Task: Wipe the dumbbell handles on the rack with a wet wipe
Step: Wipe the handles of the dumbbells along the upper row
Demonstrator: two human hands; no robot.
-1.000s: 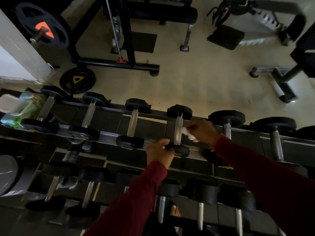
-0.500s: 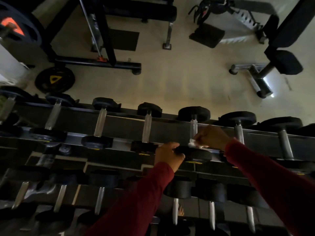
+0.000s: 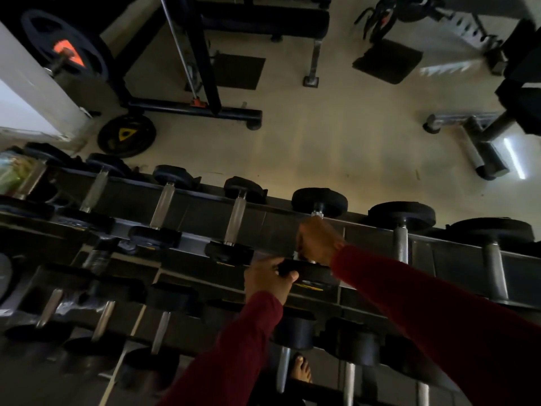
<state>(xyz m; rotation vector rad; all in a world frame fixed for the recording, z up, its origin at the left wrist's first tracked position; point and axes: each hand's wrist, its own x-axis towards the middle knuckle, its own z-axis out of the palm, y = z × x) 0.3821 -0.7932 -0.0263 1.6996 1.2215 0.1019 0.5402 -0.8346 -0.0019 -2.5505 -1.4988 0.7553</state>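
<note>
Head view, from above the rack:

Rack (image 3: 281, 230): dark, tiered, running from left edge to right edge of the frame; its far edge meets bare floor.

Top-tier dumbbells: seven countable, laid side by side with handles pointing away from the person; the leftmost is half cut off by the frame.

Lower-tier dumbbells: at least six handles visible, the rest lost in shadow.

Dumbbell in work (image 3: 319, 200): fifth from the left on the top tier, far head at the rack's far edge, near head at its near rail.

Right hand (image 3: 317, 241): fingers curled around that dumbbell's handle, covering nearly all of it.

Wet wipe (image 3: 296, 255): only a pale scrap shows below the right hand's fingers, against the handle.

Left hand (image 3: 268, 278): grips the near head of the same dumbbell, thumb over its edge.

Sleeves: two, dark red, reaching in from the bottom right.

Neighbouring gaps: clear rack shelf shows on both sides of the held handle; the next handles stand apart from the hands.

Floor (image 3: 336, 136): pale open stretch beyond the rack.

Floor edges: black frame base (image 3: 193, 108) to the left, bench legs (image 3: 468, 142) to the right.

Weight plates: two, one with orange (image 3: 66, 52), one with a yellow mark (image 3: 126, 136).

Bare foot (image 3: 301, 369): one, under the rack.
</note>
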